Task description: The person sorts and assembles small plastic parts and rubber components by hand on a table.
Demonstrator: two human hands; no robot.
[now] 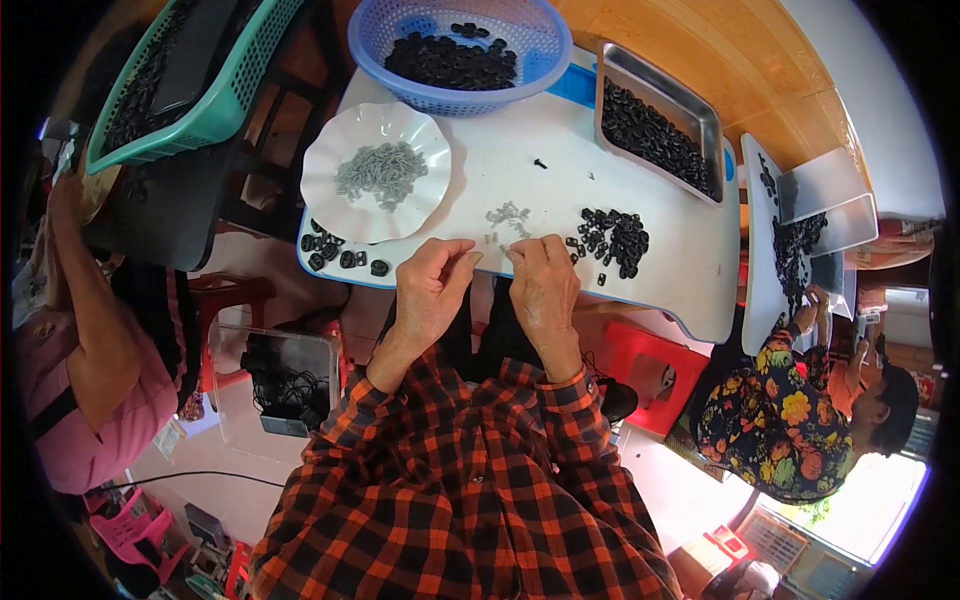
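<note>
Over the near edge of the white table (480, 150), my left hand (432, 288) is closed, with thumb and forefinger pinched together. Whatever lies in that pinch is too small to make out. A short gap away, my right hand (545, 290) has its fingers curled together at the tips, beside a little heap of small grey pieces (508, 216). Its contents, if any, are hidden. Right of that hand lies a pile of small black parts (620, 240). Several larger black parts (350, 259) sit along the edge left of my left hand.
A white scalloped plate (432, 150) holds more grey pieces. Behind it stand a blue basket (460, 98) and a metal tray (712, 140), both with black parts. A green basket (225, 115) is far left. People sit at both sides; a red stool (655, 375) is at right.
</note>
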